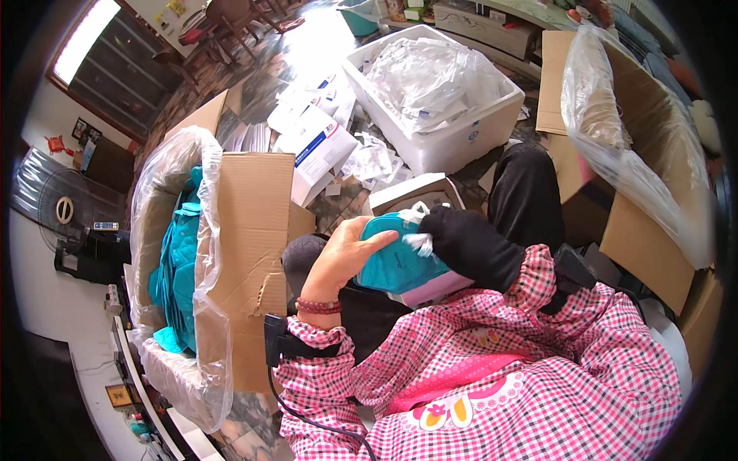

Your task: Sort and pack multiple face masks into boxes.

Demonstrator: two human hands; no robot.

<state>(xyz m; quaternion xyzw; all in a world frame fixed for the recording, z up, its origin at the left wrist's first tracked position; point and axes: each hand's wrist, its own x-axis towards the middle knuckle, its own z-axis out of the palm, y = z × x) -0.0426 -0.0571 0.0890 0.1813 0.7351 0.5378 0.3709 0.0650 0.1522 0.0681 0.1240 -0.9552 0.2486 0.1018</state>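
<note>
My left hand (pixel 337 260), bare with a dark red bead bracelet, grips a teal face mask (pixel 400 261) in front of my lap, thumb across its face. At the mask's upper right, my right hand (pixel 473 244) is covered in black cloth or a glove. Its fingers are closed at the white straps (pixel 417 229) that stick out there. Behind and under the mask stands a small open box (pixel 411 192) with white walls; the mask hides part of it. Whether several masks are stacked in my grip, I cannot tell.
On the left, a plastic-lined carton (pixel 254 261) holds many teal masks (pixel 181 269). Ahead stands a white foam box (pixel 461 142) filled with clear plastic bags. White-and-blue flat boxes (pixel 323 150) and small packets (pixel 373 161) lie between. Another lined carton (pixel 642 230) stands right; a fan (pixel 65 209) is far left.
</note>
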